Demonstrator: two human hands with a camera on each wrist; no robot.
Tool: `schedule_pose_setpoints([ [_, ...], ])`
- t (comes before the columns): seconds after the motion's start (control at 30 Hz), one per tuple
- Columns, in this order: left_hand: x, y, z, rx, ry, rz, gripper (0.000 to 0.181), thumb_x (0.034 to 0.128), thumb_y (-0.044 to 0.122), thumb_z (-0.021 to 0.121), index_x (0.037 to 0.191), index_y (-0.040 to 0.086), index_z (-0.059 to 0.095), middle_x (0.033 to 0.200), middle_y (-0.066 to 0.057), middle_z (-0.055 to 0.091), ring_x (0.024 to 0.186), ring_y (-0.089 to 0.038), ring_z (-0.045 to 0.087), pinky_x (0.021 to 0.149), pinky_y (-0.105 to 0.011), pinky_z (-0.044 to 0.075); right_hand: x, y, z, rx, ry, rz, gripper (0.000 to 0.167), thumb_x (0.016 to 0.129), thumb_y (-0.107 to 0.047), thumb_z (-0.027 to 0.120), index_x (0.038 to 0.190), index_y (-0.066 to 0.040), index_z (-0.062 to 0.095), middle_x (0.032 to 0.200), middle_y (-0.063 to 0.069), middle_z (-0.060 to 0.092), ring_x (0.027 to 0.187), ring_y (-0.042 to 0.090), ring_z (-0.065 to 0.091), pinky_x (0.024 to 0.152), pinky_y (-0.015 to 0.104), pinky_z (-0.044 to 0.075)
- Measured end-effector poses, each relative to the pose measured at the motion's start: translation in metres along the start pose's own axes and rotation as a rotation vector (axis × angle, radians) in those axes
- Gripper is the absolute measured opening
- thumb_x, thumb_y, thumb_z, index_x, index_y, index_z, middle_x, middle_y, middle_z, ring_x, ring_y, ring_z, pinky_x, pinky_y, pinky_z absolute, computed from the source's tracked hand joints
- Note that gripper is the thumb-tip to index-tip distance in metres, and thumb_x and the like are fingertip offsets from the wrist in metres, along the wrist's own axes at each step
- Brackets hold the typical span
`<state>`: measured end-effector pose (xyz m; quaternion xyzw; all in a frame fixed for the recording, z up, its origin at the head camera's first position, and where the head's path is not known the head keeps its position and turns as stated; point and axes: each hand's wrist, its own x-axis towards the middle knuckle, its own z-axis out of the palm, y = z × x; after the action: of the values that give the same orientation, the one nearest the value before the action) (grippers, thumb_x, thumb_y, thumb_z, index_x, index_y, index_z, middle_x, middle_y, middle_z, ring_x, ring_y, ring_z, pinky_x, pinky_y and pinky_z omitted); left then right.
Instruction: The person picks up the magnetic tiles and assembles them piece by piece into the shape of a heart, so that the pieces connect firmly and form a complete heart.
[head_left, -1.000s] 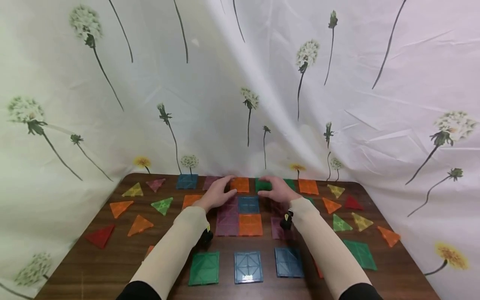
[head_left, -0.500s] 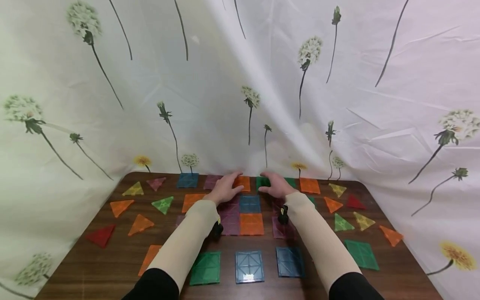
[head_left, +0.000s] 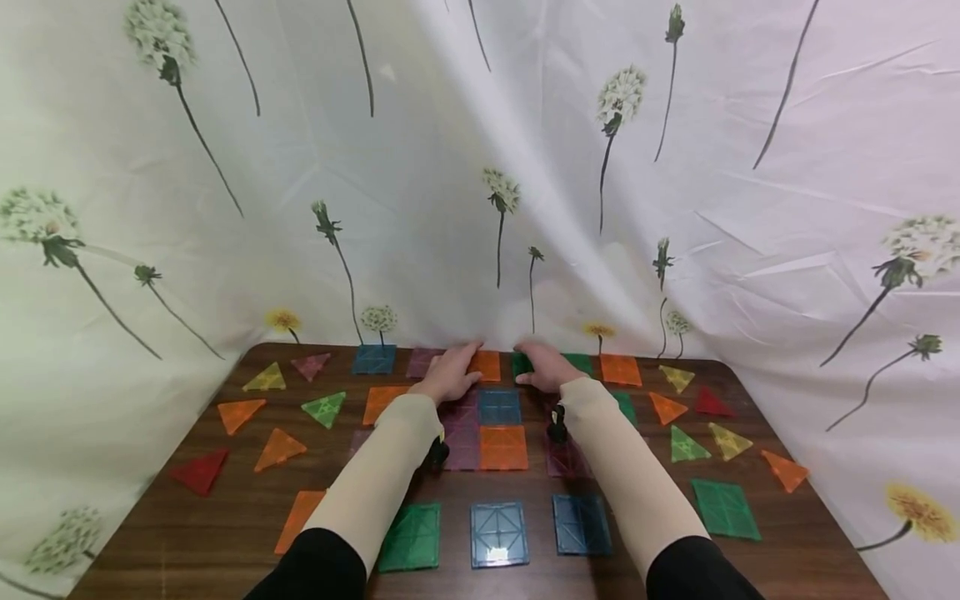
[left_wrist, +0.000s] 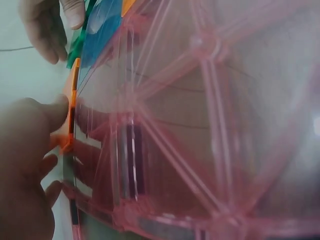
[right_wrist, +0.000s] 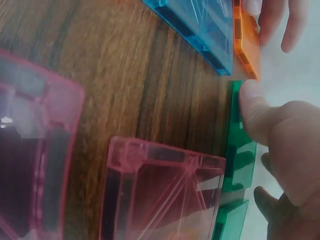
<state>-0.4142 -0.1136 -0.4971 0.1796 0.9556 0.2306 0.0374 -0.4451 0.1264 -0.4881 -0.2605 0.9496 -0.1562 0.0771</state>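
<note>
At the back of the table, the left hand (head_left: 450, 375) lies at an orange square tile (head_left: 487, 365), its fingers reaching along the tile's left side. In the left wrist view the left thumb meets the orange tile's (left_wrist: 71, 107) edge. The right hand (head_left: 546, 367) rests over a green square tile (head_left: 521, 363); in the right wrist view its thumb touches the green tile's (right_wrist: 241, 150) edge, other fingers partly hidden. Both hands have fingers relaxed and spread. Between the forearms lie a blue tile (head_left: 499, 407), an orange one (head_left: 503, 448) and purple ones (head_left: 461, 442).
Triangular tiles, such as a red one (head_left: 201, 472) and a yellow one (head_left: 729, 441), lie at both sides. Near the front are green (head_left: 411, 537), light blue (head_left: 498, 533) and dark blue (head_left: 581, 525) squares. A flower-printed cloth (head_left: 420, 208) hangs behind the table.
The left hand has shifted right to the orange tile. The right hand first reached farther back, then moved slightly left over the green tile.
</note>
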Motion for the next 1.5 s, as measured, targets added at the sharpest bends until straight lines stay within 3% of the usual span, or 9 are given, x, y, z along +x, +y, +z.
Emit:
schedule_pose_setpoints([
  [0.23,0.002,0.001,0.000,0.035,-0.004,-0.010,0.069,0.1081,0.024,0.062,0.168,0.017,0.028,0.166,-0.011,0.041,0.151,-0.035,0.039,0.118,-0.065,0.031,0.003,-0.001,0.002,-0.020,0.007,0.000,0.066,0.101,-0.021,0.074,0.157,-0.001,0.045,0.159,0.019,0.048,0.147,0.036,0.045,0.121,0.051,0.036],
  [0.43,0.004,-0.002,0.001,0.024,0.028,0.021,0.071,0.1057,0.023,0.066,0.167,0.017,0.030,0.166,-0.015,0.039,0.150,-0.038,0.038,0.118,-0.065,0.032,0.001,-0.005,0.001,-0.021,0.045,0.016,0.071,0.097,-0.022,0.078,0.157,-0.002,0.045,0.159,0.020,0.045,0.147,0.037,0.044,0.120,0.051,0.037],
  [0.57,0.003,-0.002,0.002,-0.022,0.083,0.054,0.072,0.1024,0.019,0.071,0.165,0.016,0.035,0.163,-0.017,0.039,0.147,-0.040,0.042,0.116,-0.064,0.036,-0.001,-0.007,0.000,-0.040,0.087,0.022,0.075,0.094,-0.023,0.082,0.156,-0.003,0.045,0.157,0.022,0.044,0.144,0.039,0.044,0.118,0.053,0.039],
  [0.77,0.004,-0.001,0.001,-0.145,0.152,0.075,0.073,0.0960,0.006,0.077,0.160,0.010,0.043,0.157,-0.019,0.041,0.141,-0.038,0.047,0.117,-0.054,0.041,-0.005,-0.010,0.000,-0.020,0.128,0.031,0.075,0.093,-0.021,0.083,0.155,-0.002,0.046,0.155,0.025,0.040,0.143,0.045,0.040,0.114,0.055,0.042],
  [1.0,0.003,0.000,-0.002,-0.220,0.208,0.063,0.056,0.0970,0.004,0.075,0.150,0.004,0.056,0.145,-0.021,0.047,0.134,-0.038,0.049,0.114,-0.051,0.043,-0.007,-0.011,-0.004,0.069,0.187,0.047,0.061,0.095,-0.012,0.080,0.149,-0.002,0.053,0.149,0.026,0.043,0.135,0.041,0.046,0.111,0.052,0.046],
  [1.2,0.000,-0.001,-0.008,-0.288,0.255,0.058,0.032,0.0987,0.008,0.074,0.130,0.005,0.070,0.133,-0.019,0.057,0.122,-0.036,0.056,0.105,-0.051,0.049,-0.010,-0.006,-0.003,0.135,0.229,0.042,0.047,0.099,-0.009,0.074,0.142,-0.001,0.057,0.142,0.024,0.053,0.130,0.038,0.054,0.108,0.051,0.048],
  [1.3,-0.002,0.001,-0.011,-0.333,0.270,0.066,0.022,0.1005,0.009,0.072,0.122,0.004,0.071,0.126,-0.017,0.064,0.116,-0.034,0.060,0.101,-0.050,0.052,-0.013,-0.004,-0.005,0.163,0.260,0.010,0.040,0.100,-0.008,0.072,0.138,-0.001,0.060,0.138,0.022,0.059,0.128,0.037,0.057,0.107,0.051,0.050],
  [1.5,-0.012,0.005,-0.020,-0.411,0.278,0.063,0.017,0.1059,0.014,0.065,0.121,0.008,0.071,0.122,-0.012,0.070,0.111,-0.030,0.066,0.098,-0.049,0.054,-0.020,-0.008,-0.012,0.197,0.315,-0.057,0.020,0.102,-0.009,0.069,0.121,-0.002,0.069,0.123,0.018,0.069,0.113,0.033,0.065,0.095,0.050,0.055],
])
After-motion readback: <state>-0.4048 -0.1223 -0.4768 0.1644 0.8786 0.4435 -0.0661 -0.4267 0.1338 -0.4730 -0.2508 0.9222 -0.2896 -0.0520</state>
